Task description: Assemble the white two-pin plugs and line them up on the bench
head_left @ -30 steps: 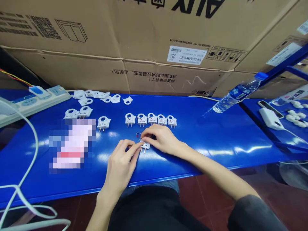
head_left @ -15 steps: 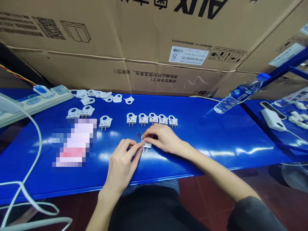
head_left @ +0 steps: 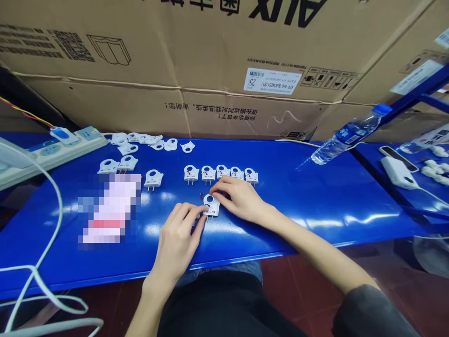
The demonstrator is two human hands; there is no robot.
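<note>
A white two-pin plug housing [head_left: 211,208] with a round hole lies on the blue table, its pins toward me. My left hand [head_left: 182,229] grips its left side between thumb and fingers. Fingertips of my right hand [head_left: 238,199] are at the housing's upper right edge, thumb and index bent close together. A short dark wire with a red end pokes out at its upper left. Behind it stands a row of several similar plug housings [head_left: 191,173], with small wires inside. Another plug housing [head_left: 153,179] sits apart to the left.
Several white covers [head_left: 170,144] lie along the back, near a power strip [head_left: 52,152]. A blurred pink patch [head_left: 117,201] is at left. A water bottle [head_left: 345,136] leans at right, beyond it a white adapter [head_left: 398,172]. A large cardboard box [head_left: 210,70] walls the back.
My right fingers have drawn back slightly up and right from the plug housing, uncovering its round hole and face. My left hand keeps its hold at the left side.
</note>
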